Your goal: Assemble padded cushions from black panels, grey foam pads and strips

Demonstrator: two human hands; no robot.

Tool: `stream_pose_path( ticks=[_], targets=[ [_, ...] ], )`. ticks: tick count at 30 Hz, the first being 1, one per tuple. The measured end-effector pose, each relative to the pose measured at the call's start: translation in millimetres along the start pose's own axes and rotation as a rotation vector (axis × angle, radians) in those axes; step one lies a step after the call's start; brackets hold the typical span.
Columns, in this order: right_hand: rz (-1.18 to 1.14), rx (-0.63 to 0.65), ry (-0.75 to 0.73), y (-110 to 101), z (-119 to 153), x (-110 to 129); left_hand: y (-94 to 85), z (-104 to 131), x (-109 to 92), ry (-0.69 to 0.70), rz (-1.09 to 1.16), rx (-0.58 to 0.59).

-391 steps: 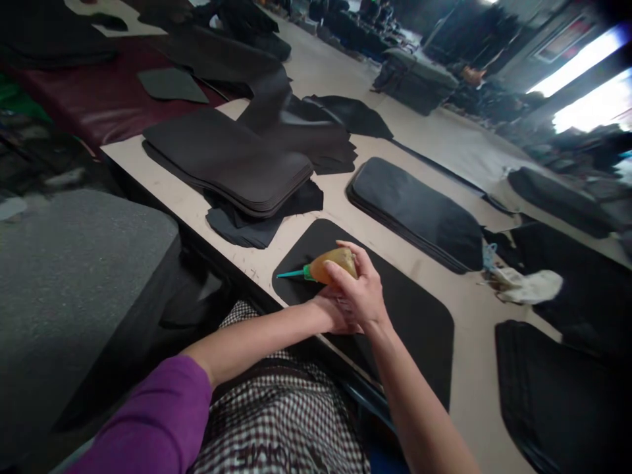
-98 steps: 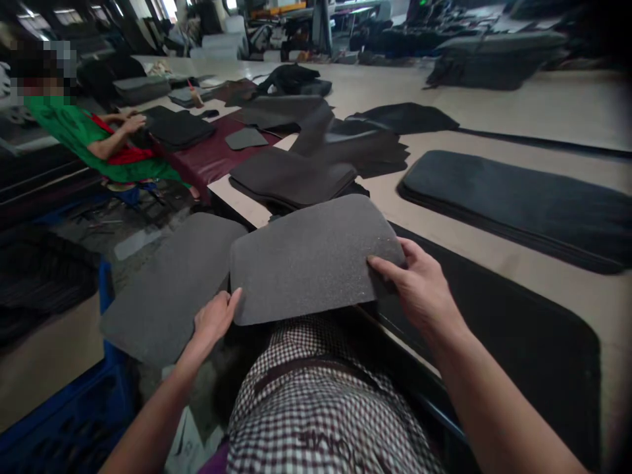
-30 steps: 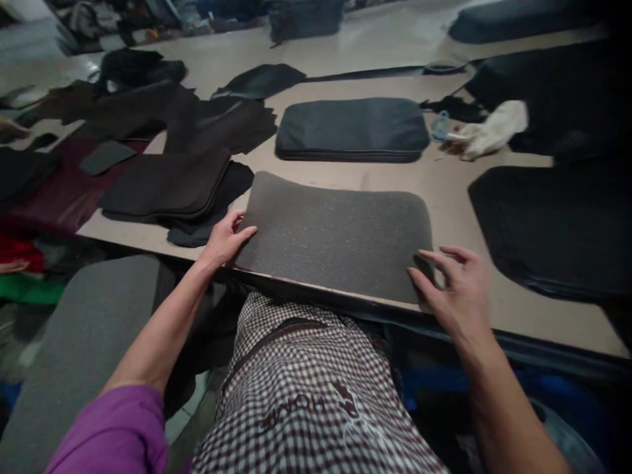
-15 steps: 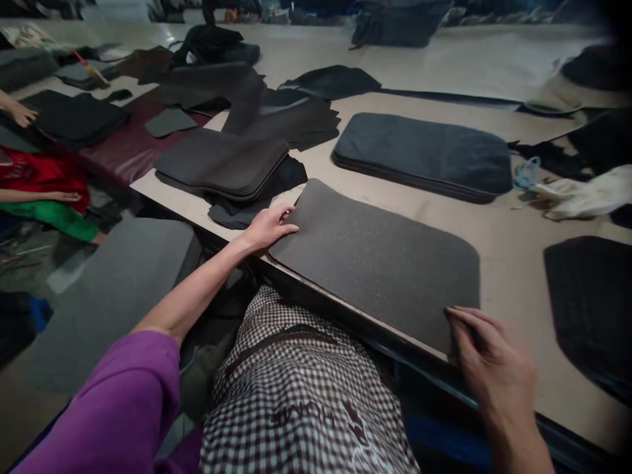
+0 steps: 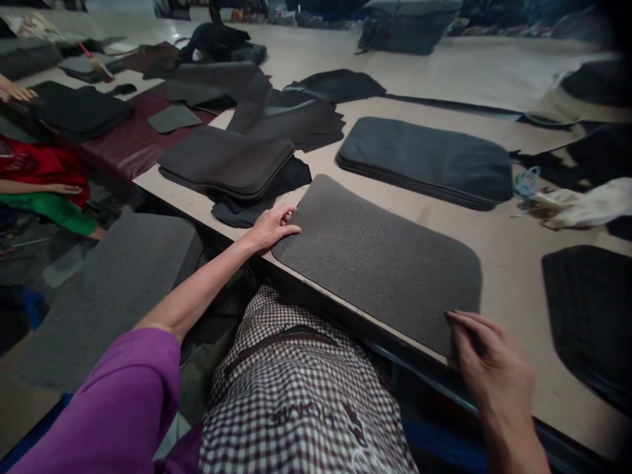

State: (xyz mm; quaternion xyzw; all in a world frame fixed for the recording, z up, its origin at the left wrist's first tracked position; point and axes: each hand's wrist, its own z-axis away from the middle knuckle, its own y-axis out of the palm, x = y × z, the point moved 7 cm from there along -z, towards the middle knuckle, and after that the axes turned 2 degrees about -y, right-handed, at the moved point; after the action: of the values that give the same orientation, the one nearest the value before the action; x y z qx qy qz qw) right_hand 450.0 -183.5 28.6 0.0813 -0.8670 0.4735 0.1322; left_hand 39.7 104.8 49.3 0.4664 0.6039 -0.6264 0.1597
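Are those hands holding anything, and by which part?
The gray sheet: right hand seemingly pinching its near right corner; left hand touches its left edge, grip unclear.

Matt, speckled, felt-like grey panel [image 5: 380, 260].

On the tabletop [image 5: 513, 263], a brown stack [image 5: 222, 155] lies near the left corner, partly over dark cloth [image 5: 237, 212]. Farther from the near edge sits a long blue-black stack [image 5: 424, 158], with light-blue cord [image 5: 527, 181] and white cloth [image 5: 592, 203] to its right. Beyond the left edge, a maroon cover [image 5: 118, 148] bears a small grey piece [image 5: 174, 117].
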Motion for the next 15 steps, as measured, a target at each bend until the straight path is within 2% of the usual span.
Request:
stream_pose_path(
  ticks=[9,15],
  targets=[
    [-0.018,-0.005,0.015,-0.7,-2.5,4.9,0.1,0.3,-1.3,0.009,-0.101,0.007],
    [-0.01,-0.009,-0.033,-3.0,-2.4,6.8,2.3,6.9,-16.2,0.168,-0.38,-0.042]
  ],
)
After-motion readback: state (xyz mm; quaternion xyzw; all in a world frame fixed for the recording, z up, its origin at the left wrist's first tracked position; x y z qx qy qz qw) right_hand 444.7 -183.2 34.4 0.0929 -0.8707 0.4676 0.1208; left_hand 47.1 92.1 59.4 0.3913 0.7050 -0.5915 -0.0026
